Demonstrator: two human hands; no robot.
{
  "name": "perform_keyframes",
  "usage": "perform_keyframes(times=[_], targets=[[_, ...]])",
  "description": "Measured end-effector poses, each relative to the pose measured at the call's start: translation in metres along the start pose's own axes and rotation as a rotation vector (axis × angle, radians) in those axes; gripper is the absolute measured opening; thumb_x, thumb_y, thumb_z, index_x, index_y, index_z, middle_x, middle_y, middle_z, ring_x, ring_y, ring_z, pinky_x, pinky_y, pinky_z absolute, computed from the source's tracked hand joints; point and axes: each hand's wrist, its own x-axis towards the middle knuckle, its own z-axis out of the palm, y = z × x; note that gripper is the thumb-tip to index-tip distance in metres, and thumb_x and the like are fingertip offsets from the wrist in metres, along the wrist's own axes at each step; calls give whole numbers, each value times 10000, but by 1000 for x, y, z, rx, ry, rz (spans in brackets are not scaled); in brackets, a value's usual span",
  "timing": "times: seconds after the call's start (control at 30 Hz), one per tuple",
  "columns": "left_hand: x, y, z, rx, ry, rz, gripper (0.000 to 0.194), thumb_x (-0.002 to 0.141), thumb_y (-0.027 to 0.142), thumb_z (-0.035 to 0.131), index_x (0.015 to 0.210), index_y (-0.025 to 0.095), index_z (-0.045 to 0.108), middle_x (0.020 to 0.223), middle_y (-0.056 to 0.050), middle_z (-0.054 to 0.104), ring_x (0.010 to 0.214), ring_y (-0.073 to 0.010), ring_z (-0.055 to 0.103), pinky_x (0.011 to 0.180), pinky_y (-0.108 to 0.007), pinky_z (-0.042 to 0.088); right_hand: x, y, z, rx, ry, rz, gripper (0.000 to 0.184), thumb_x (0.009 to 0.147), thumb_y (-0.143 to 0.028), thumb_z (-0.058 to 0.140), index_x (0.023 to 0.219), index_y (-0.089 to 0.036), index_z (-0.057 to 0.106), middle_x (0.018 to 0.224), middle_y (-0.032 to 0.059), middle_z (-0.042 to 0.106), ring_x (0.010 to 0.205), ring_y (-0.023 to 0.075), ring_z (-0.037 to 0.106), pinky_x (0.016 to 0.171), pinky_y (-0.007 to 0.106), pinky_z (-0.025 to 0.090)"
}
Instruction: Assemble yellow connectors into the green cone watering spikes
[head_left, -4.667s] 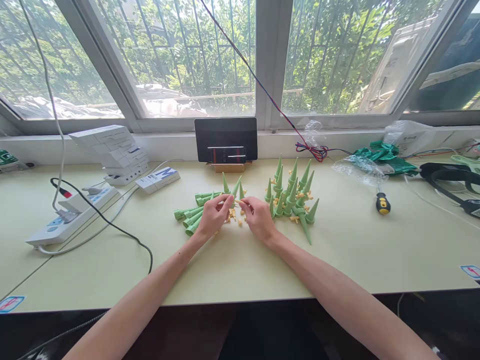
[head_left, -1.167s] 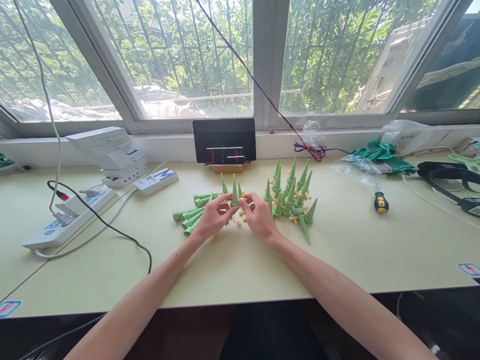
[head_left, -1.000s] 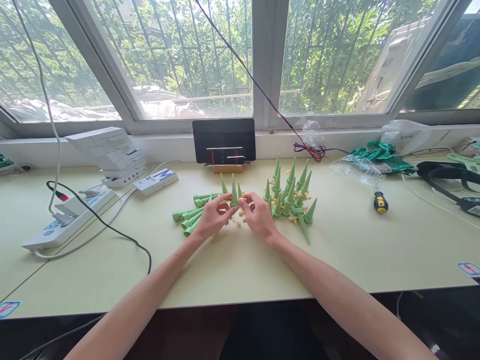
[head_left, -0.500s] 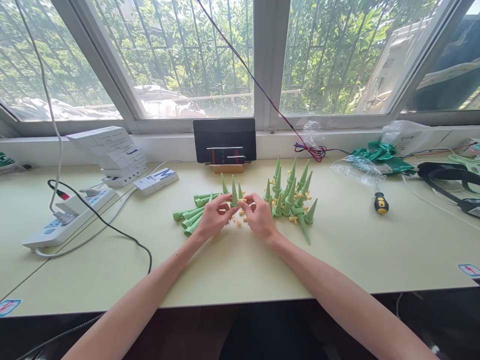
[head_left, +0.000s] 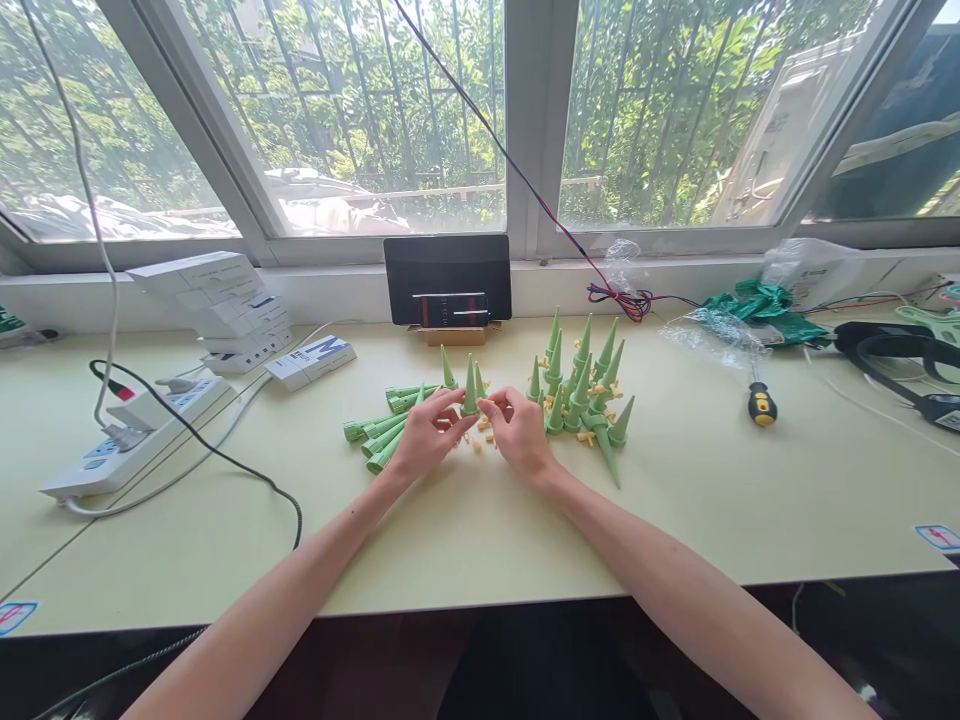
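At the middle of the table, my left hand (head_left: 429, 432) is closed on a green watering spike (head_left: 469, 390) that points up. Facing it, my right hand (head_left: 517, 428) pinches a small yellow valve against the spike's side; the fingers mostly hide this piece. Several loose yellow valves (head_left: 477, 446) lie on the table between my hands. Left of my left hand are several green tubes (head_left: 384, 440) lying flat, with a single cone (head_left: 448, 368) upright behind. To the right of my right hand stands a cluster of green spikes (head_left: 579, 392), many with yellow valves fitted; one spike (head_left: 606, 455) lies on its side.
A tablet (head_left: 447, 262) with a phone (head_left: 451, 310) before it leans by the window. A power strip (head_left: 139, 435), a black cable (head_left: 225, 465) and white boxes (head_left: 225, 305) occupy the left. A screwdriver (head_left: 762, 403), green plastic bag (head_left: 772, 315) and black headset (head_left: 907, 370) are at the right.
Both hands keep nearly the same place and grip. The yellow valve is now more hidden between my right fingers and the spike, which has shifted very slightly.
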Motion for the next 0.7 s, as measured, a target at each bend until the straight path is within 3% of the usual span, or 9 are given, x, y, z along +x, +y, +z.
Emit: perform_keyframes(times=[0.43,0.7], targets=[[-1,7,0,36,-56,45,387,841,359,686,1218,272,680,915,-9,531,585,-67,552,548,-227,556,1,-1,0,-52,72,14,419,920,-474,531,606,-209,450,486,-51,459,461,105,399,511,253,332],[-2,12,1,64,-69,64,378,847,341,675,1217,266,681,917,-17,553,592,-73,536,541,-223,541,3,-3,0,-101,96,27,444,921,-456,504,562,-211,409,482,-54,410,474,106,361,519,260,323]])
